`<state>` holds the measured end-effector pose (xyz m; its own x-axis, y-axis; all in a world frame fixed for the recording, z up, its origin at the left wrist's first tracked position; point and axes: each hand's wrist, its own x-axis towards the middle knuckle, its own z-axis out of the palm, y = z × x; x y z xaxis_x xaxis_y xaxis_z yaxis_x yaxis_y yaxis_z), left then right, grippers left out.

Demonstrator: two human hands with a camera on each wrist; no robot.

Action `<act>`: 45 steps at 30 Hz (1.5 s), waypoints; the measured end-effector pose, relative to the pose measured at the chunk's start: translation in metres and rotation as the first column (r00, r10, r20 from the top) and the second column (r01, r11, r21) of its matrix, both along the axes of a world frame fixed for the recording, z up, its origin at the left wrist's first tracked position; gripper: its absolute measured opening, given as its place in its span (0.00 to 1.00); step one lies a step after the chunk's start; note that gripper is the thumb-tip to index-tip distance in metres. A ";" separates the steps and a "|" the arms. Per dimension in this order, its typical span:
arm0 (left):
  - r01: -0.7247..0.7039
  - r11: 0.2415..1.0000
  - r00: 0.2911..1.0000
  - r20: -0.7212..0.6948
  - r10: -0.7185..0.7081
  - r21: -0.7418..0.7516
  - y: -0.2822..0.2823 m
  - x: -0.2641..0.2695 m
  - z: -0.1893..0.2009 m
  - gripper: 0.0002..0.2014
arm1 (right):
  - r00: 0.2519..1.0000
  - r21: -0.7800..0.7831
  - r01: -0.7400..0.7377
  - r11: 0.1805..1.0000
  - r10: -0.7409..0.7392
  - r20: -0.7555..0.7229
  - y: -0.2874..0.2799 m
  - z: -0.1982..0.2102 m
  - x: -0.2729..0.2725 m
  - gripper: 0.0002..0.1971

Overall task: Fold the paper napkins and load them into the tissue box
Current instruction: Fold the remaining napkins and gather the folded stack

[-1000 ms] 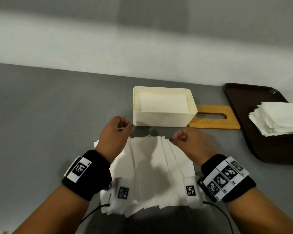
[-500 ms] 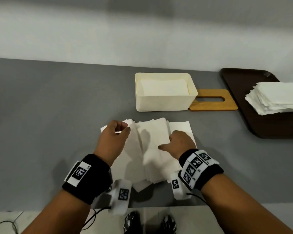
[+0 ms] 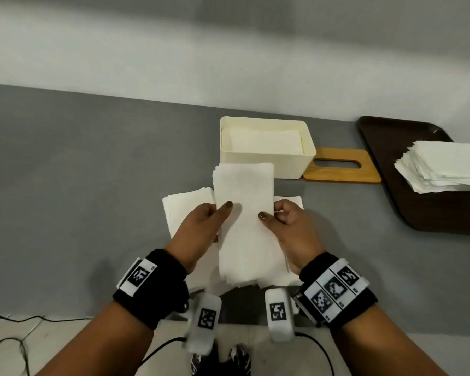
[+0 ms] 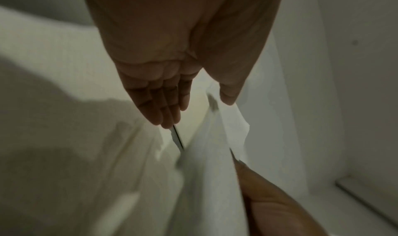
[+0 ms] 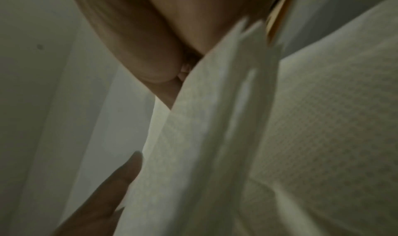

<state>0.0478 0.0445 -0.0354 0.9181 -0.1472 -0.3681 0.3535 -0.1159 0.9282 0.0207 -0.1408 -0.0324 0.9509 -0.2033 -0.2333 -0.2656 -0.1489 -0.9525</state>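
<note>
Both the left hand (image 3: 201,226) and the right hand (image 3: 285,223) pinch the folded napkin bundle (image 3: 246,213); loose layers could fan apart and snag the tissue box (image 3: 266,161) rim.

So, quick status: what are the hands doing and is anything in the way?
Left hand and right hand both grip the folded napkins. Tissue box open, part filled. Nothing blocking.

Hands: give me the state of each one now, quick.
Left hand: holding the folded napkins, thumb on top.
Right hand: holding the same napkins, thumb on top, fingers curled at the edge.
</note>
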 end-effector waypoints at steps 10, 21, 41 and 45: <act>-0.142 0.989 0.987 0.066 0.145 -0.044 0.003 -0.008 0.007 0.09 | 0.972 -0.564 -0.139 0.814 0.003 -0.236 -0.046 -0.026 0.019 0.11; -0.261 0.964 0.964 0.031 0.263 -0.047 0.028 -0.010 0.007 0.14 | 0.874 -0.736 -0.475 0.482 0.157 -0.461 -0.033 -0.006 0.028 0.23; -0.006 0.983 0.996 -0.086 -0.010 -0.184 0.022 0.004 0.027 0.25 | 0.993 0.080 0.091 0.993 -0.097 0.065 0.039 0.011 -0.001 0.03; -0.072 0.957 0.989 -0.146 0.031 -0.281 0.024 0.008 0.020 0.27 | 0.980 0.012 0.193 0.981 -0.193 0.055 0.060 0.000 -0.004 0.03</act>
<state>0.0560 0.0684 -0.0152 0.8699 -0.2187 -0.4421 0.4798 0.1679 0.8611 0.0167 -0.0811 -0.0327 0.9054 -0.3830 -0.1832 -0.2354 -0.0939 -0.9673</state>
